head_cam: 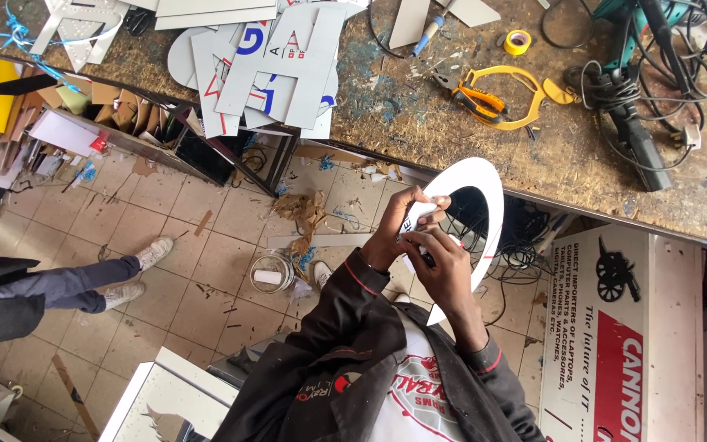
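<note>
The white ring-shaped panel (484,184) looks light, stiff and thin, so both hands, left (398,233) and right (443,270), have their fingers clamped on its near rim

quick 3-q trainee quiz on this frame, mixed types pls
1. True or false: both hands grip the white ring.
2. The yellow-handled tool lies on: A) the floor B) the workbench C) a chair.
3. What stands on the tiled floor just left of the person's sleeve?

Key: 1 true. 2 B. 3 a small round tub.
</note>
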